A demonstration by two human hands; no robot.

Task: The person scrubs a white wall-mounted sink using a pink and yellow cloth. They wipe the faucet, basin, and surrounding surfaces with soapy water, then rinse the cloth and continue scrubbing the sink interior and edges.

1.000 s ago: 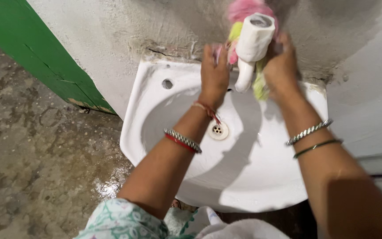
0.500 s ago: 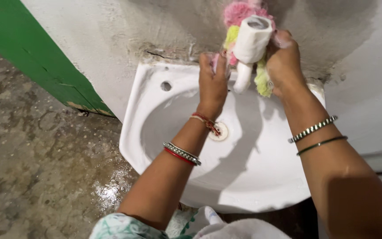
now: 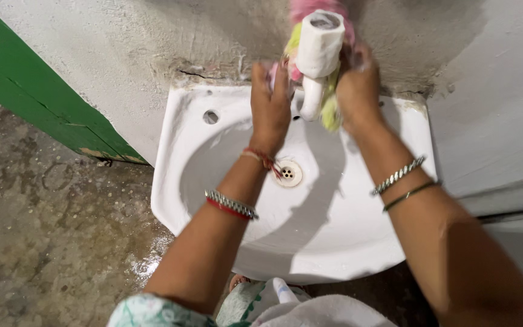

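1. Since the earlier frames, both hands and the tap had shifted left and up in the view, and the basin with them; the cloth sat nearer the top edge.
2. The left hand (image 3: pixel 270 108) was raised over the back of the basin (image 3: pixel 346 242), its back to the camera, fingers pointing up beside the tap (image 3: pixel 317 51).
3. Its fingers lay close together against the pink part of the cloth (image 3: pixel 329 109); whether they pinched it could not be told.
4. The right hand (image 3: pixel 358 91) was on the other side of the tap, fingers curled around the yellow-green part of the cloth, gripping it.
5. The cloth was wrapped behind and around the tap, between the two hands, pink above and yellow-green hanging below the spout.
6. The tap was white, with a thick round top and a narrower spout pointing down into the basin.
7. The drain (image 3: pixel 289 173) showed just beside the left wrist, near the bowl's middle.
8. A small hole (image 3: pixel 210 117) sat in the basin's back left rim.
9. The left wrist wore a red thread, with silver and red bangles (image 3: pixel 231 204) further down the forearm.
10. The right forearm wore a silver bangle and a thin dark one (image 3: pixel 404 181).
11. The wall (image 3: pixel 122 66) behind was rough and grey, with a green door (image 3: pixel 37 97) at left.
12. The floor (image 3: pixel 49 230) was mottled and wet near the basin.
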